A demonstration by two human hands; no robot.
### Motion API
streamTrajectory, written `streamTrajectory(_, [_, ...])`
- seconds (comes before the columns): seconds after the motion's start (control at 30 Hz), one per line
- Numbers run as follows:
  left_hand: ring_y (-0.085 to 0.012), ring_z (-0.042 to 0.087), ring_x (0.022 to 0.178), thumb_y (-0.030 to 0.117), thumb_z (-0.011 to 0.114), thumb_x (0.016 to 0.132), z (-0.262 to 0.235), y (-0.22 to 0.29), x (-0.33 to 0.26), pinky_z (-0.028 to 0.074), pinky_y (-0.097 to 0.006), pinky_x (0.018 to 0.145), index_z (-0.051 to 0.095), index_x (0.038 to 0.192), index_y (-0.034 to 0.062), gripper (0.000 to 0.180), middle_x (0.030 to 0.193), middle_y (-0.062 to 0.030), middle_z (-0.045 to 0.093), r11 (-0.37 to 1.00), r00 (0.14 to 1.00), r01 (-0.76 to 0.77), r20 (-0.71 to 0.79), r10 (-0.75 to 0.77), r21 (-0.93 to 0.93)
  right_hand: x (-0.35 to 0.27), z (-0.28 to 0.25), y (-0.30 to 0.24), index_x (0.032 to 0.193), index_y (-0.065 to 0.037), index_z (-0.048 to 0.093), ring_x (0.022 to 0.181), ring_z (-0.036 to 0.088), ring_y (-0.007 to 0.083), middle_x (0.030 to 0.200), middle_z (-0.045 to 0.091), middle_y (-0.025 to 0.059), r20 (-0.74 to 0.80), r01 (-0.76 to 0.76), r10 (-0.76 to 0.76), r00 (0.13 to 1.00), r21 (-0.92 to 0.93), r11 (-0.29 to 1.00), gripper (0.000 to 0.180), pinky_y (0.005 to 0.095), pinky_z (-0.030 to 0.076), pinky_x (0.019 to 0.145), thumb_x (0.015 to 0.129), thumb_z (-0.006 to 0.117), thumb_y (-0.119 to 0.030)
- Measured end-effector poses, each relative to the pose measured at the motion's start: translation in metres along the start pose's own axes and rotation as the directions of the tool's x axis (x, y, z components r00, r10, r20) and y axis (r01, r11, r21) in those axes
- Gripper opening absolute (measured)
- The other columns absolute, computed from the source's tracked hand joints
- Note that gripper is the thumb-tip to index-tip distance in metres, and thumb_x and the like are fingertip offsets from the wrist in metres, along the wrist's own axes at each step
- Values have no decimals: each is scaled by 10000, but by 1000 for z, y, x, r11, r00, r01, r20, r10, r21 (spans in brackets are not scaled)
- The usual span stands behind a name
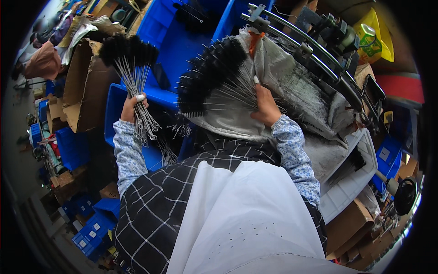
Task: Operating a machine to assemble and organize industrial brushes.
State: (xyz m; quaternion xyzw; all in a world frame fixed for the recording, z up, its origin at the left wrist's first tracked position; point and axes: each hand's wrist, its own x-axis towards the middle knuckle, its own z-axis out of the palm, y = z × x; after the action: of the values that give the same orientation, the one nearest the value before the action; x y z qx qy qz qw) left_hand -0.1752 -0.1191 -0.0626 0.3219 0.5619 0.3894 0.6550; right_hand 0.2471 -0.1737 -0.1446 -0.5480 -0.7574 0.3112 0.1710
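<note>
My left hand, with a white wrap on one finger, is closed around a bundle of wire-handled brushes. Their black bristle heads point up, and the looped wire ends hang below my fist. Toward the right, my right hand closes on the wire handles of a second, larger set of black brushes. These fan out to the left over a grey cloth in front of me. My right thumb also has a white wrap; the fingers beneath are partly hidden.
Blue bins stand beyond my hands; a lower blue bin holds more wire brushes. Metal machinery with curved rails is at the upper right. A cardboard box stands left, a white crate right.
</note>
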Motion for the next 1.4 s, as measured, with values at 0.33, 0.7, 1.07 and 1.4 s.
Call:
streamTrajectory(0.33, [-143, 472, 610, -7, 523, 683, 129, 6, -57, 423, -247, 546, 453, 815, -13, 150, 704, -66, 413, 822, 734, -309, 430, 526, -478, 39, -92, -114, 1312, -31, 60, 1150, 363, 272, 1219, 374, 190, 15, 232, -302, 953, 604, 763, 947, 378, 247, 987, 650, 716, -198])
streamTrajectory(0.7, [-188, 494, 960, 78, 556, 770, 278, -66, -28, 388, -307, 837, 512, 1027, -11, 276, 1032, -92, 527, 667, 702, -688, 498, 509, 286, 12, -110, -95, 1244, 22, 81, 908, 529, 352, 987, 497, 262, -18, 133, -135, 991, 370, 920, 959, 345, 422, 796, 585, 740, -201])
streamTrajectory(1.07, [-176, 407, 1108, 142, 501, 829, 268, -157, -33, 333, -336, 932, 349, 1183, 35, 401, 1206, -77, 392, 873, 788, 414, 582, -201, -259, -12, -35, -34, 1196, 55, 261, 1063, 403, 321, 1095, 419, 209, -85, 70, -47, 995, 285, 956, 843, 358, 335, 895, 546, 736, -196])
streamTrajectory(1.4, [-183, 508, 981, 96, 466, 830, 224, 30, -85, 383, -304, 855, 338, 1208, 5, 410, 1025, -150, 535, 935, 531, -6, 793, -298, 355, 24, -36, -18, 997, -41, 542, 745, 492, 94, 841, 537, 36, -43, -39, 125, 991, 809, 587, 223, 234, 421, 687, 826, 533, -185])
